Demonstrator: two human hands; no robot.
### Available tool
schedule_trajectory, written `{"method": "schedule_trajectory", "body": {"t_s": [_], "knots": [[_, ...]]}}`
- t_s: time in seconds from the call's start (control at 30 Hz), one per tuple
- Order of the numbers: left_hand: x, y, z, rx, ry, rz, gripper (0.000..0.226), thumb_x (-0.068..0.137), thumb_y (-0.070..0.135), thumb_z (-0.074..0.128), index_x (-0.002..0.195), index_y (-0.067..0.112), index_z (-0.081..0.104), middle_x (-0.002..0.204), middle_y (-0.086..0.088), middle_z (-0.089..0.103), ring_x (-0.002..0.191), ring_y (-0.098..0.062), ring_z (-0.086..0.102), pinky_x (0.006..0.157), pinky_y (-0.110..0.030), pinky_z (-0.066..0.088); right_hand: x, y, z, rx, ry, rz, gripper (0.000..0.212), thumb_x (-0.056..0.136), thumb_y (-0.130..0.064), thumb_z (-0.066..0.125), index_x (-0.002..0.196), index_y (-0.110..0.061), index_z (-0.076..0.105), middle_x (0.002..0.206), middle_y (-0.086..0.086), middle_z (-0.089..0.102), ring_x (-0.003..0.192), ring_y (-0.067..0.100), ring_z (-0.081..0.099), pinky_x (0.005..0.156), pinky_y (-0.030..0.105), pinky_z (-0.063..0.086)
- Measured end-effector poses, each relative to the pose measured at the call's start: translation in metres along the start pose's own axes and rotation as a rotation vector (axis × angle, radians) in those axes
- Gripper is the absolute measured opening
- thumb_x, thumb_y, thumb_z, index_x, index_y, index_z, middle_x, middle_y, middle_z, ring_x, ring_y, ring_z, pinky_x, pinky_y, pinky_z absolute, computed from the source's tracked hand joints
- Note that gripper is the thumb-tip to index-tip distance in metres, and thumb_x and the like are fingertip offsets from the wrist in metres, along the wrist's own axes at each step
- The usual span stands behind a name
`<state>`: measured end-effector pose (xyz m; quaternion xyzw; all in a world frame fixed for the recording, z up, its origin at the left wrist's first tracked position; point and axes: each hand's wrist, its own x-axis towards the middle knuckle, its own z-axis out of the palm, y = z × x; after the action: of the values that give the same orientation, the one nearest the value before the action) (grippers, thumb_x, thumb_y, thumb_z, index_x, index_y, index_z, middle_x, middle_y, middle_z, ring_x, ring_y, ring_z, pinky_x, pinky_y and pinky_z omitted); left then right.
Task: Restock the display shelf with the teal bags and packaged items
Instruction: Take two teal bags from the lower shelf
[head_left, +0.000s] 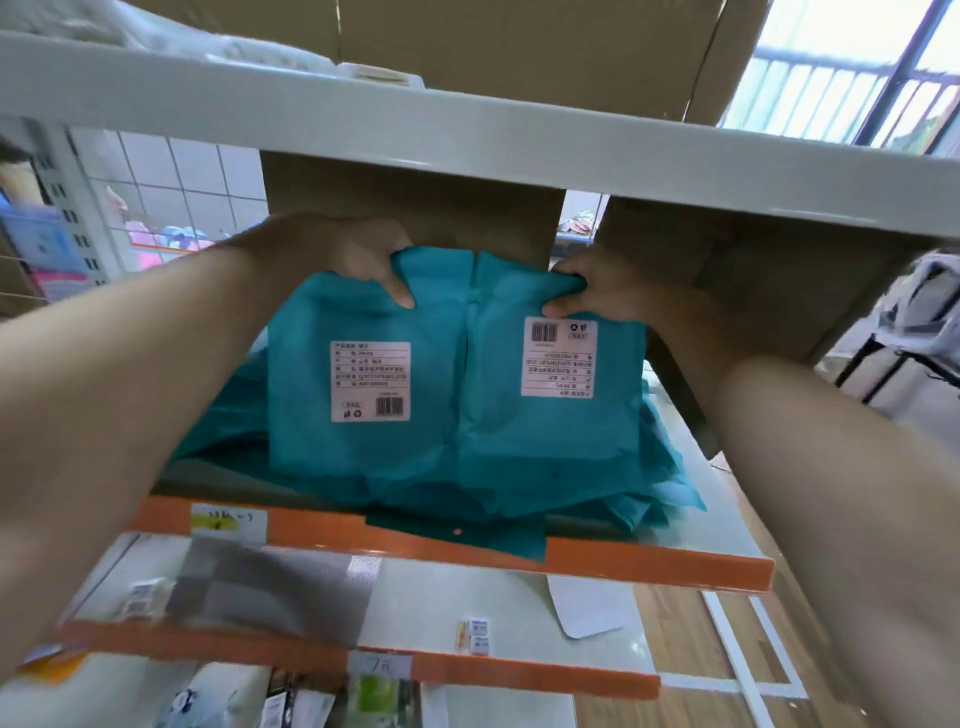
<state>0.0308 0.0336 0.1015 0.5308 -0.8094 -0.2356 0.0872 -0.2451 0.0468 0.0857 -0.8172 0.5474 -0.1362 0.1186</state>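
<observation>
Head view: left hand (363, 262) grips the top edge of the left flat teal plastic bag (358, 452) w/ white barcode label. Thumb is on the front, other fingers (397, 293) curled behind. Right hand (592, 286) pinches the top edge of the right teal bag (550, 431), same kind, label upside down. Both bags are held up side by side, touching, lower edges down on a loose pile of more teal bags (660, 488) on the orange-edged display shelf (649, 564). Brown cardboard boxes (415, 208) sit just behind, far side. Step, as I read it: setting this pair onto the stack. Next move prob. calls for laying them flat & square, then letting go w/o nudging the pile, since one bag overhangs the near edge.
</observation>
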Motion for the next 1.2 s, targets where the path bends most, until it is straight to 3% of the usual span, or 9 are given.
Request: {"method": "schedule_trajectory", "body": {"t_s": [0.1,0.23,0.33,0.4,0.53,0.67,0.8,1.03,1.2], "knots": [[-0.027,0.004,0.010,0.015,0.062,-0.005,0.027,0.071,0.017,0.079,0.096,0.018,0.068,0.101,0.001,0.069,0.093,-0.020,0.065,0.089,-0.038,0.051,-0.020,-0.007,0.004,-0.009,0.039,-0.051,0.035,0.082,-0.026,0.070,0.105,0.000,0.065,0.103,0.013,0.065,0.092,0.023,0.061,0.086,0.039,0.048],[-0.063,0.012,0.023,0.077,0.147,-0.029,0.037,0.071,0.018,0.079,0.103,0.006,0.066,0.105,-0.006,0.068,0.094,-0.024,0.063,0.087,-0.037,0.051,-0.049,-0.024,0.009,0.014,0.030,-0.147,0.035,0.085,-0.023,0.067,0.108,0.003,0.063,0.102,0.012,0.065,0.083,0.016,0.056,0.073,0.027,0.042],[-0.089,0.017,0.028,0.111,0.170,-0.068,0.028,0.072,0.015,0.079,0.093,0.005,0.064,0.101,-0.009,0.067,0.087,-0.024,0.060,0.079,-0.031,0.048,-0.063,-0.038,0.014,-0.003,0.039,-0.219,0.029,0.085,-0.023,0.067,0.094,0.005,0.062,0.091,0.011,0.061,0.080,0.016,0.054,0.058,0.020,0.034],[-0.107,0.020,0.030,0.149,0.201,-0.078,0.032,0.074,0.012,0.076,0.102,0.005,0.063,0.097,-0.006,0.062,0.085,-0.021,0.053,0.076,-0.025,0.039,-0.067,-0.048,0.018,0.007,0.023,-0.240,0.024,0.085,-0.022,0.068,0.088,0.001,0.061,0.085,0.009,0.060,0.077,0.016,0.054,0.054,0.012,0.033],[-0.140,0.014,0.023,0.202,0.333,-0.122,0.034,0.075,0.010,0.075,0.103,-0.003,0.061,0.079,0.000,0.045,0.081,-0.019,0.042,0.066,-0.023,0.027,-0.071,-0.075,0.025,0.060,0.014,-0.226,0.020,0.085,-0.024,0.068,0.091,-0.006,0.063,0.087,0.003,0.061,0.079,0.014,0.055,0.057,0.018,0.036],[-0.174,-0.012,0.013,0.239,0.311,-0.225,0.026,0.073,0.013,0.077,0.089,-0.001,0.062,0.073,-0.008,0.053,0.071,-0.026,0.047,0.062,-0.028,0.033,-0.069,-0.108,0.031,0.082,-0.005,-0.201,0.022,0.086,-0.024,0.067,0.099,-0.007,0.063,0.093,0.003,0.062,0.083,0.017,0.058,0.058,0.020,0.039],[-0.209,-0.057,0.002,0.256,0.320,-0.220,0.025,0.072,0.014,0.078,0.087,0.001,0.063,0.066,-0.002,0.055,0.070,-0.028,0.054,0.064,-0.033,0.041,-0.067,-0.148,0.045,0.054,-0.009,-0.206,0.013,0.086,-0.025,0.066,0.095,-0.016,0.061,0.091,0.000,0.061,0.079,0.012,0.056,0.055,0.015,0.037],[-0.263,-0.135,-0.023,0.292,0.290,-0.240,0.026,0.072,0.018,0.079,0.085,0.002,0.063,0.074,-0.010,0.058,0.071,-0.028,0.054,0.068,-0.036,0.043,-0.044,-0.230,0.087,0.077,0.000,-0.209,0.009,0.084,-0.024,0.069,0.088,-0.019,0.063,0.084,-0.004,0.066,0.080,0.015,0.062,0.069,0.031,0.046],[-0.296,-0.181,-0.036,0.319,0.277,-0.247,0.028,0.072,0.016,0.078,0.090,-0.003,0.066,0.081,-0.015,0.062,0.075,-0.032,0.057,0.069,-0.037,0.044,-0.025,-0.276,0.119,0.062,0.000,-0.228,0.015,0.083,-0.025,0.069,0.074,-0.027,0.057,0.077,-0.010,0.061,0.074,0.014,0.059,0.057,0.027,0.039]]}}
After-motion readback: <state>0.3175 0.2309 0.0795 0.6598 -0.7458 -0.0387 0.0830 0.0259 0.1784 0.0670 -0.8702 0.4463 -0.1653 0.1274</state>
